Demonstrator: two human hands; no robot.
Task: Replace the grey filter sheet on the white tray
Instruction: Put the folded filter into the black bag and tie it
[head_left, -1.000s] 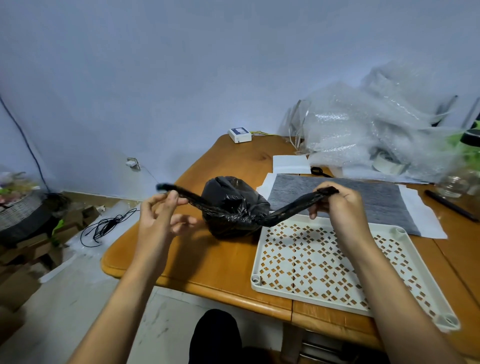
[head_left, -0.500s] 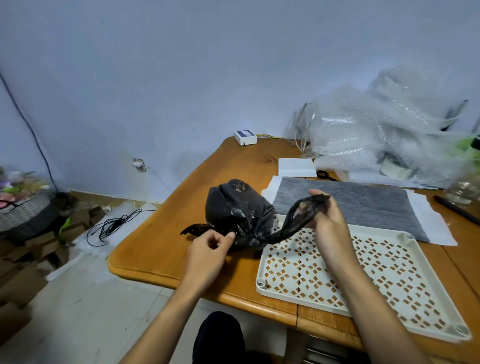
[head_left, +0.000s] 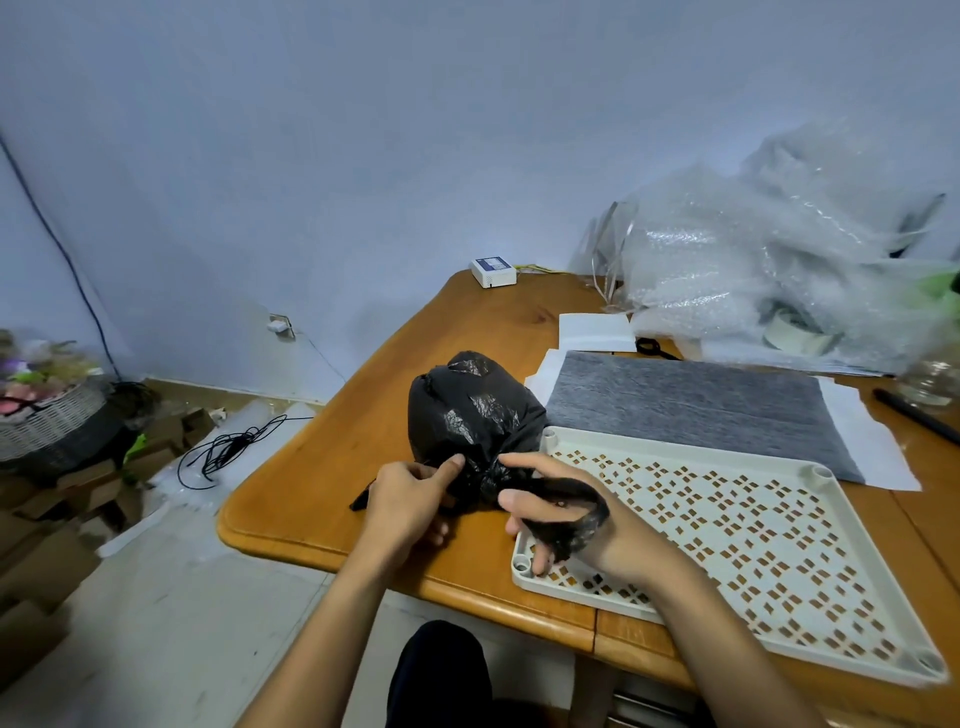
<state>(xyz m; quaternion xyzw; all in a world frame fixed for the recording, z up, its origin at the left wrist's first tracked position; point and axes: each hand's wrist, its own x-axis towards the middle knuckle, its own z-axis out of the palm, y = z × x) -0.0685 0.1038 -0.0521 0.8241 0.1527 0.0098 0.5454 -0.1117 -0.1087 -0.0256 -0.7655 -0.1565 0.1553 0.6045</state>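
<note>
A bulging black plastic bag (head_left: 470, 408) sits on the wooden table, just left of the white perforated tray (head_left: 737, 525). The tray lies bare, with no sheet on it. A grey filter sheet (head_left: 696, 410) lies flat on white paper behind the tray. My left hand (head_left: 410, 499) pinches one twisted bag handle at the bag's neck, and its loose end sticks out to the left. My right hand (head_left: 571, 519) rests over the tray's near left corner with the other handle looped around its fingers and palm.
A heap of bubble wrap (head_left: 779, 265) fills the table's back right. A small white box (head_left: 492, 272) sits at the far edge, a black pen (head_left: 917, 415) at the right. On the floor to the left are a black cable (head_left: 228, 447), cardboard boxes and a wicker basket (head_left: 52, 415).
Both hands have come together at the bag's neck. The handles, stretched wide apart a second ago, are now crossed, and the right one is wound around my right hand.
</note>
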